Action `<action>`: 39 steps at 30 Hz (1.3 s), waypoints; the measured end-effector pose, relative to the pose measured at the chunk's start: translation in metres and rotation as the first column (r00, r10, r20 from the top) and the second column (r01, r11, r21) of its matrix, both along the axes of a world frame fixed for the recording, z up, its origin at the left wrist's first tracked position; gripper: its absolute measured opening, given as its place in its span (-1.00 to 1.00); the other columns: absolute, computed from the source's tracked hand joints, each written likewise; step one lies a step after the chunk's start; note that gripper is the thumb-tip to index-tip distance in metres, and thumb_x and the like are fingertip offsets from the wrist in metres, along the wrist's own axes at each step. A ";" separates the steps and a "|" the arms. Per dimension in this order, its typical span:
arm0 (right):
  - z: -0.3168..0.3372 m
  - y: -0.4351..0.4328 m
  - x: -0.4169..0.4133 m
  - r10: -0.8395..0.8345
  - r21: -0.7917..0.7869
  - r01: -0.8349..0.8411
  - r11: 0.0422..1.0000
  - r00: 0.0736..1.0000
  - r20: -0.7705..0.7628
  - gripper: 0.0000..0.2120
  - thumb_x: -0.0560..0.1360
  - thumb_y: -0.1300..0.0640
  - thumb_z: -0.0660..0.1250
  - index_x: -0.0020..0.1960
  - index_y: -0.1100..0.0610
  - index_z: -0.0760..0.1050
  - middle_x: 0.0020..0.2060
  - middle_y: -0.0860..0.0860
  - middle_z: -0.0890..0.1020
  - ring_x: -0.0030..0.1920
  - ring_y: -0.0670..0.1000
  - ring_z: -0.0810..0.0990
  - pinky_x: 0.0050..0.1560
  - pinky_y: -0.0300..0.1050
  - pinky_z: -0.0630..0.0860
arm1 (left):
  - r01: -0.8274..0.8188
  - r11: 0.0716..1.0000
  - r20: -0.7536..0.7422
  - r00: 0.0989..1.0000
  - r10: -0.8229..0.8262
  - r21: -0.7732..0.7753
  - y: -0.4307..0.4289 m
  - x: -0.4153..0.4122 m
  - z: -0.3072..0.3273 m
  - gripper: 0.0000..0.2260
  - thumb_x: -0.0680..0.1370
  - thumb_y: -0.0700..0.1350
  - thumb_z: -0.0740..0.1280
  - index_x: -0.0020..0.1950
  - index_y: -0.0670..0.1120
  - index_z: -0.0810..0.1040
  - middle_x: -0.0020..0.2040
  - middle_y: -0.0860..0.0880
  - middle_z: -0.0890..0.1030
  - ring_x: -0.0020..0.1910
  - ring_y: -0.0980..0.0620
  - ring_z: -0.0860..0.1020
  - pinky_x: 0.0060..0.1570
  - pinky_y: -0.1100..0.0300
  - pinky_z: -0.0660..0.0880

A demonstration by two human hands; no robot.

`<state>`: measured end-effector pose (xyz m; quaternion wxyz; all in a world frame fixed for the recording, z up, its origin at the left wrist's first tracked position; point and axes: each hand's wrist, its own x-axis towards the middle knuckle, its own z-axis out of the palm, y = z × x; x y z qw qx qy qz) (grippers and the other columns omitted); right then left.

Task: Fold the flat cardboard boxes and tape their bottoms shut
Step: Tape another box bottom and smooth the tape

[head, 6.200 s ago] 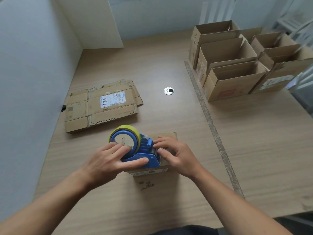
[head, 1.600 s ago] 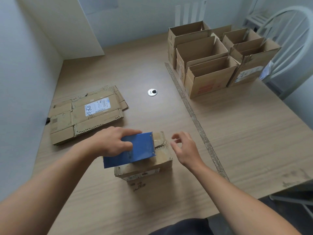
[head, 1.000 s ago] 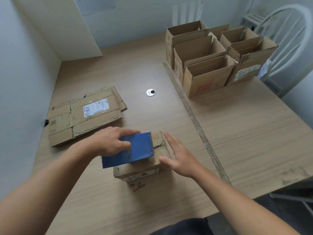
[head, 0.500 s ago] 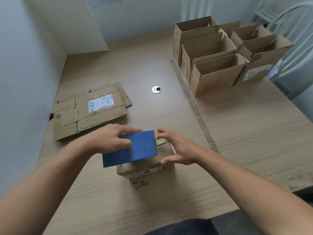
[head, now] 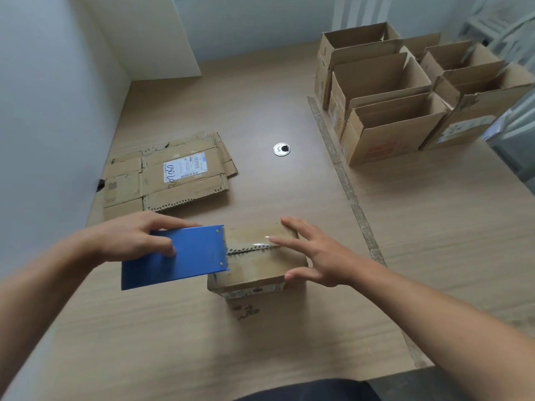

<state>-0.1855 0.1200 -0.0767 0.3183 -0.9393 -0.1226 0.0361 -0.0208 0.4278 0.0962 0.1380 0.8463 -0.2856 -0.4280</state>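
Cardboard, folded into a small box (head: 260, 267), sat bottom-up on the wooden table (head: 434, 227) just ahead of the person, near the middle of the view. Its two bottom flaps met in a ragged seam running from 9 to 3 o'clock, and a glossy strip of clear tape (head: 254, 244) lay along that seam. At the box's 9 o'clock edge, a blue tape dispenser (head: 179, 256) showed its flat side to the camera, its toothed end resting on the box top where the tape began. The left hand (head: 136, 241) gripped the dispenser, fingers curled over its far edge and onto the blue face. From 3 o'clock the right hand (head: 318, 261) reached in with fingers straight and spread, the fingertips lying on the taped top and the thumb against the near right corner of the box. At about 10 o'clock from the box, well apart, lay a stack of flat cardboard boxes (head: 165, 178) bearing a white label, close to the left wall. A round metal grommet (head: 281, 149) was set into the tabletop at 12 o'clock. At about 2 o'clock stood a cluster of folded boxes (head: 385, 134), open tops up and touching one another, beyond a worn strip (head: 344, 180) that ran across the table from 12 towards 5 o'clock.
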 end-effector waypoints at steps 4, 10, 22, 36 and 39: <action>0.006 0.001 0.002 0.016 -0.057 -0.015 0.998 1.000 0.019 -0.35 0.48 -0.44 0.17 0.52 -0.28 0.17 0.57 0.10 0.12 0.56 0.11 0.08 0.52 0.12 0.18 | -0.015 1.000 -0.015 1.000 0.015 -0.001 0.001 0.001 -0.003 -0.46 0.31 0.05 0.32 0.24 0.49 0.48 0.12 0.30 0.64 0.06 0.23 0.60 0.13 0.12 0.47; 0.012 0.002 0.002 0.046 -0.185 -0.055 0.981 0.997 -0.055 -0.38 0.47 -0.50 0.03 0.50 -0.45 0.02 0.59 0.06 0.00 0.58 0.11 0.00 0.48 0.22 0.23 | -0.023 1.000 -0.045 0.999 0.024 0.020 0.006 0.006 -0.008 -0.48 0.31 0.03 0.31 0.20 0.49 0.50 0.10 0.29 0.64 0.05 0.23 0.60 0.12 0.12 0.48; 0.039 0.008 0.008 0.024 -0.339 -0.115 0.934 0.965 -0.260 -0.44 0.40 -0.57 -0.06 0.32 -0.66 -0.23 0.57 -0.06 -0.19 0.58 0.03 -0.14 0.45 0.27 0.24 | -0.016 0.999 -0.172 0.985 0.010 -0.030 0.038 0.027 -0.021 -0.49 0.33 -0.03 0.30 0.19 0.45 0.53 0.11 0.21 0.67 0.06 0.17 0.62 0.13 0.12 0.46; 0.078 0.036 0.015 -0.113 -0.535 -0.174 0.827 0.880 -0.462 -0.24 0.57 -0.26 0.23 0.45 -0.49 -0.31 0.57 -0.02 -0.28 0.59 0.02 -0.28 0.52 0.36 -0.10 | -0.026 0.990 -0.279 0.960 -0.015 -0.140 0.090 0.055 -0.063 -0.47 0.34 -0.07 0.31 0.26 0.35 0.55 0.18 0.13 0.66 0.14 0.05 0.62 0.29 -0.05 0.46; 0.089 0.051 0.025 -0.130 -0.626 -0.200 0.753 0.889 -0.440 -0.22 0.51 -0.22 0.27 0.52 -0.37 -0.19 0.57 -0.02 -0.23 0.56 0.09 -0.40 0.47 0.46 -0.16 | -0.034 0.984 -0.270 0.963 -0.015 -0.176 0.090 0.051 -0.071 -0.47 0.30 -0.02 0.33 0.24 0.36 0.55 0.18 0.13 0.66 0.14 0.05 0.62 0.28 -0.05 0.47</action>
